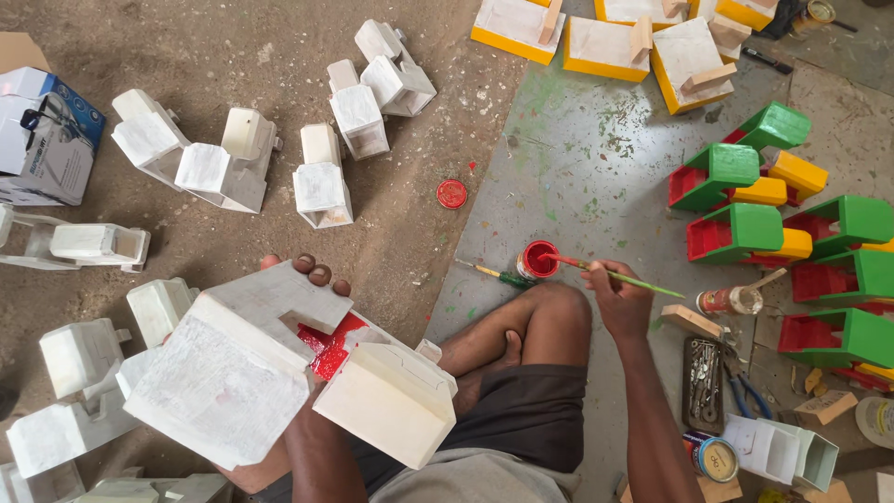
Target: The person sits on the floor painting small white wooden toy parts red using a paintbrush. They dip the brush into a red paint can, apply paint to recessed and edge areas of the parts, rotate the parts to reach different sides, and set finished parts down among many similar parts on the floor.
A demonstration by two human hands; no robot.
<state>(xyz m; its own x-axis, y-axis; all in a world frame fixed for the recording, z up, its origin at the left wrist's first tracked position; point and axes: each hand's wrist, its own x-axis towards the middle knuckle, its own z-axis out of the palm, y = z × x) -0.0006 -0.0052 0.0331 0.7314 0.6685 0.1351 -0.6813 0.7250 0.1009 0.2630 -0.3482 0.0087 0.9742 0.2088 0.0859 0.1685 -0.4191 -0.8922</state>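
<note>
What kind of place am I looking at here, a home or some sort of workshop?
Most likely a small toy-painting workshop, worked on the floor. Rows of white-primed wooden pieces wait on the bare ground, finished green, red and yellow ones sit nearby, and the right hand dips a brush into a red paint pot.

The person wears dark brown shorts and a grey top. Both arms are bare, without sleeves. The feet are bare too.

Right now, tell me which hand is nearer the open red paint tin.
Right. The right hand holds a brush whose tip dips into the red paint tin. The left hand holds a white wooden toy, further left.
</note>
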